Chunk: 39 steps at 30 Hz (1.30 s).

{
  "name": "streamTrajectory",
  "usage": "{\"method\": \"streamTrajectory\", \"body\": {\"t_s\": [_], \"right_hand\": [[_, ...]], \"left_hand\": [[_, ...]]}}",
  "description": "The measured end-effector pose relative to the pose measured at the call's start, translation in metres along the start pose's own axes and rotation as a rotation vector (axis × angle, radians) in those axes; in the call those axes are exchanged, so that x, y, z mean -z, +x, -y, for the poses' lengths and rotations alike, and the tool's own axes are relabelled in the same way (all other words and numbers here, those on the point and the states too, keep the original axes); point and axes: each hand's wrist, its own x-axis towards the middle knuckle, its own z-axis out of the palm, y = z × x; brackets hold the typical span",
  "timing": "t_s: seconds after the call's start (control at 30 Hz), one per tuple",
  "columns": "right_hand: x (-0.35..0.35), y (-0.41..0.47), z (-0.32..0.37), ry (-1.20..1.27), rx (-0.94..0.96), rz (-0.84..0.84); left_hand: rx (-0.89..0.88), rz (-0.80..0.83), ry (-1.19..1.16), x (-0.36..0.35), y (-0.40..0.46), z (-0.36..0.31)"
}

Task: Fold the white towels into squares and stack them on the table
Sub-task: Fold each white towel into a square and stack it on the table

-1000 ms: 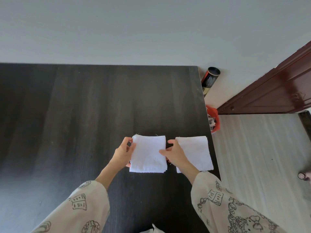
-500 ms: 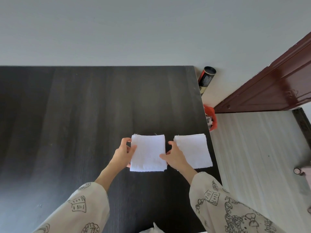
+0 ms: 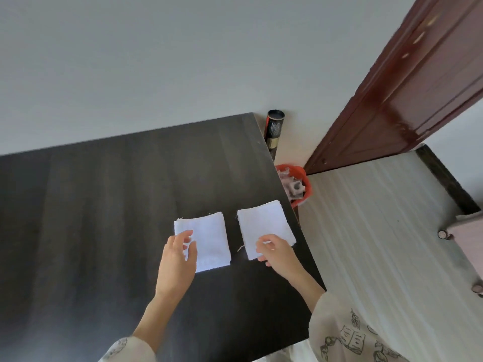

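Observation:
Two folded white towels lie flat, side by side, near the right end of the dark table [image 3: 104, 205]. My left hand [image 3: 177, 262] rests on the left part of the left towel [image 3: 209, 239], with its fingers loosely bent and fingertips touching the cloth. My right hand [image 3: 278, 253] is at the near edge of the right towel [image 3: 262, 226]. Its fingers curl onto the top and its thumb sits at the edge, pinching it. A narrow strip of bare table separates the two towels.
The table's right edge runs just past the right towel. Beyond it on the floor stand an orange bin [image 3: 296, 186] with scraps and a black tube [image 3: 274, 126] against the wall. A dark red door [image 3: 418, 87] stands open at right.
Both hands let go of the left towel's sides. My right hand moved right onto the other towel and my left hand slid onto the left towel. The view swung to the right.

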Motion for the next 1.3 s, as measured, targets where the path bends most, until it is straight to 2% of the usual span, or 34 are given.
{"method": "streamTrajectory", "body": {"t_s": [0.23, 0.43, 0.7, 0.97, 1.1, 1.3], "right_hand": [[0.113, -0.089, -0.098, 0.36, 0.056, -0.214], [0.222, -0.193, -0.246, 0.593, 0.064, -0.489], [0.346, -0.321, -0.421, 0.87, -0.065, -0.877], [0.433, -0.407, -0.564, 1.04, -0.192, -1.205], [0.506, -0.428, -0.628, 1.056, -0.23, -1.341], [0.63, -0.462, -0.694, 1.013, -0.226, -1.478]], "left_hand": [[-0.314, 0.301, 0.061, -0.08, -0.062, -0.117], [-0.556, 0.523, 0.061, -0.203, -0.167, -0.231], [-0.858, 0.83, 0.019, -0.368, -0.323, -0.369], [-1.037, 1.107, 0.028, -0.52, -0.443, -0.48], [-1.116, 1.218, 0.056, -0.604, -0.492, -0.541], [-1.234, 1.255, 0.024, -0.705, -0.551, -0.668]]}}
